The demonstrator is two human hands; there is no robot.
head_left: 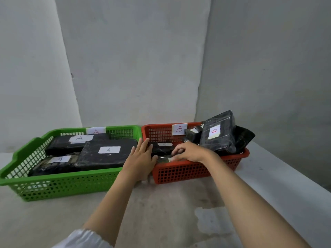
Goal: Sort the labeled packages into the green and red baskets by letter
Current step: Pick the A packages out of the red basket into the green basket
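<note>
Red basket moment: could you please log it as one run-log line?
left hand: open, on black package | right hand: fingers curled on package in red basket | green basket: A packages

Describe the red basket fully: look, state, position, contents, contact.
The red basket is a shallow rectangular plastic crate with grid-perforated walls, sitting on the grey surface right of the green basket, their corners touching. A white paper label marked B hangs on its back rim. Dark wrapped packages fill it; both hands reach inside.
</note>
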